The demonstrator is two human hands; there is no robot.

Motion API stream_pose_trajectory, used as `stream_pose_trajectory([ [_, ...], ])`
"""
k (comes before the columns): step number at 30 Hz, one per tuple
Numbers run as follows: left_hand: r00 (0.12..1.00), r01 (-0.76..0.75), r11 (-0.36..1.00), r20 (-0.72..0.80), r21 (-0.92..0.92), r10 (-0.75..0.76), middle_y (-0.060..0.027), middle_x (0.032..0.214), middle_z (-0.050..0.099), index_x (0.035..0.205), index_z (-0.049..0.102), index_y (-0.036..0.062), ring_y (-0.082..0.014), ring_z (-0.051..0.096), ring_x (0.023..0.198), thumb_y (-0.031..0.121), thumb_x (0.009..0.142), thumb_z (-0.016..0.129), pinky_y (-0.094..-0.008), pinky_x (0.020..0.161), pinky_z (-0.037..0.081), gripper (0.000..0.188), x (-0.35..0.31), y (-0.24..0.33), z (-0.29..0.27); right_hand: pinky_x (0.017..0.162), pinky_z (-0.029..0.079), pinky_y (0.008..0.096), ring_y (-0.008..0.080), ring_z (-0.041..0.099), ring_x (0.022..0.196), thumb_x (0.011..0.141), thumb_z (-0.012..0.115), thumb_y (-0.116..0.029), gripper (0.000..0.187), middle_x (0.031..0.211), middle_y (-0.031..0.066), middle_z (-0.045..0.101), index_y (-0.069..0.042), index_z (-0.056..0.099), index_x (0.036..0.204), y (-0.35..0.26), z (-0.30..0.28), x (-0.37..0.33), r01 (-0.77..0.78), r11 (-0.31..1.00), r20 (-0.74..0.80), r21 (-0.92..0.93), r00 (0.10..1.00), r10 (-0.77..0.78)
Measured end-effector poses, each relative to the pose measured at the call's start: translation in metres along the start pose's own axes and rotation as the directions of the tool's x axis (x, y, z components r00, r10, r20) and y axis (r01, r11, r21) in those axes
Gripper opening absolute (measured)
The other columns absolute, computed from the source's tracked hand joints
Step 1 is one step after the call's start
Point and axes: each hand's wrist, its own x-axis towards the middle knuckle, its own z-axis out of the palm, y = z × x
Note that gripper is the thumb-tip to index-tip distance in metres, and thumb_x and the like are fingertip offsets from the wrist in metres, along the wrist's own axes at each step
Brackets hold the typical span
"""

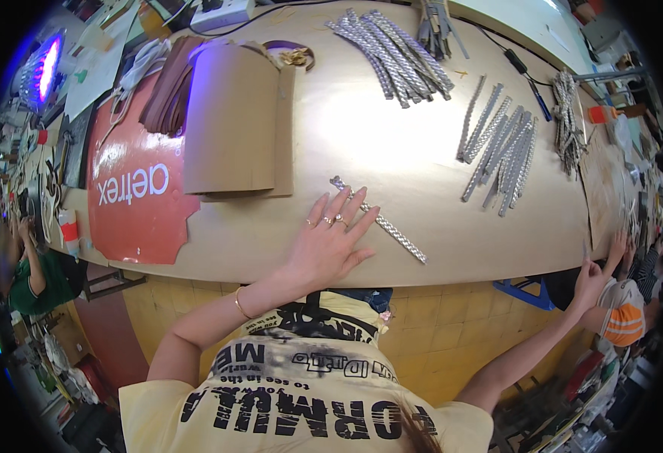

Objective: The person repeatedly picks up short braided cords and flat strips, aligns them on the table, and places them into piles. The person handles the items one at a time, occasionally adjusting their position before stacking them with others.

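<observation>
A silver-grey braided strap [401, 240] lies slantwise on the table near its front edge. Across its upper part rests my left hand [330, 240], palm down with the fingers stretched out, rings on them. Out to the far right, at the table's edge, my right hand [590, 282] is closed in a pinch. A thin pale sliver shows above its fingertips, too small to name. Grey and silver braided straps [501, 147] lie loosely grouped on the right of the table, and a thicker bunch of braided straps [396, 57] lies at the back.
A curved brown board [229, 124] stands at left beside brown strips [167, 90] and a red sheet [131, 196]. At right are a knotted bundle of cords [568, 124] and a black cable tool [524, 68]. Another person's hand [617, 248] is close to my right hand; a blue stool [526, 293] stands below.
</observation>
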Motion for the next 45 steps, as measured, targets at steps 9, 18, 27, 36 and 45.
stream_pose_trajectory([
  [9, 0.956, 0.274, 0.246, 0.236, -0.93, -0.174, -0.0091, 0.112, 0.066, 0.128, 0.061, 0.003, -0.0153, 0.06, 0.106, 0.01, 0.089, 0.07, -0.0342, 0.091, 0.047, 0.041, -0.025, 0.006, -0.029, 0.061, 0.045, 0.0223, 0.0052, 0.055, 0.07, 0.09, 0.072, -0.008, 0.009, 0.079, -0.0013, 0.063, -0.001, 0.067, 0.088, -0.32, -0.02, -0.258, -0.556, 0.454, 0.718, 0.696, 0.541, -0.438],
  [18, 0.885, 0.315, -0.038, 0.308, -0.948, -0.35, -0.0054, 0.089, 0.07, 0.104, 0.072, -0.0029, -0.0053, 0.061, 0.074, 0.002, 0.091, 0.069, -0.019, 0.065, 0.049, 0.014, -0.027, -0.011, -0.027, 0.066, 0.052, 0.0264, 0.0147, 0.065, 0.077, 0.087, 0.077, -0.019, 0.033, 0.087, 0.0104, 0.068, 0.004, 0.065, 0.108, -0.364, -0.024, -0.27, -0.279, 0.644, 0.622, 0.713, 0.675, -0.397],
  [27, 0.871, 0.368, -0.106, 0.382, -0.924, -0.307, -0.0048, 0.092, 0.07, 0.106, 0.073, -0.0007, -0.0072, 0.061, 0.078, 0.002, 0.09, 0.07, -0.022, 0.069, 0.05, 0.017, -0.025, -0.023, -0.031, 0.061, 0.049, 0.0261, 0.0119, 0.061, 0.065, 0.088, 0.075, -0.015, 0.027, 0.076, 0.0094, 0.067, 0.004, 0.067, 0.105, -0.395, -0.045, -0.255, -0.278, 0.727, 0.728, 0.628, 0.539, -0.423],
  [36, 0.903, 0.103, 0.977, -0.395, -0.185, -0.17, -0.0032, 0.106, 0.06, 0.119, 0.066, 0.0084, -0.0182, 0.061, 0.085, 0.01, 0.08, 0.072, -0.0278, 0.067, 0.05, 0.039, -0.017, -0.048, -0.009, 0.052, 0.039, 0.0276, 0.0094, 0.045, 0.055, 0.097, 0.06, -0.013, 0.017, 0.065, 0.0051, 0.057, 0.004, 0.062, 0.092, -0.427, 0.005, -0.241, -0.216, 0.779, 0.692, 0.589, 0.632, -0.348],
  [45, 0.931, 0.138, 0.985, -0.326, -0.106, -0.165, -0.0049, 0.109, 0.056, 0.12, 0.062, 0.0042, -0.019, 0.059, 0.09, 0.015, 0.08, 0.072, -0.0306, 0.07, 0.051, 0.043, -0.011, -0.043, 0.001, 0.051, 0.039, 0.0301, 0.0125, 0.046, 0.052, 0.098, 0.059, -0.013, 0.018, 0.062, 0.0093, 0.057, 0.004, 0.062, 0.092, -0.441, 0.019, -0.245, -0.18, 0.807, 0.699, 0.563, 0.624, -0.348],
])
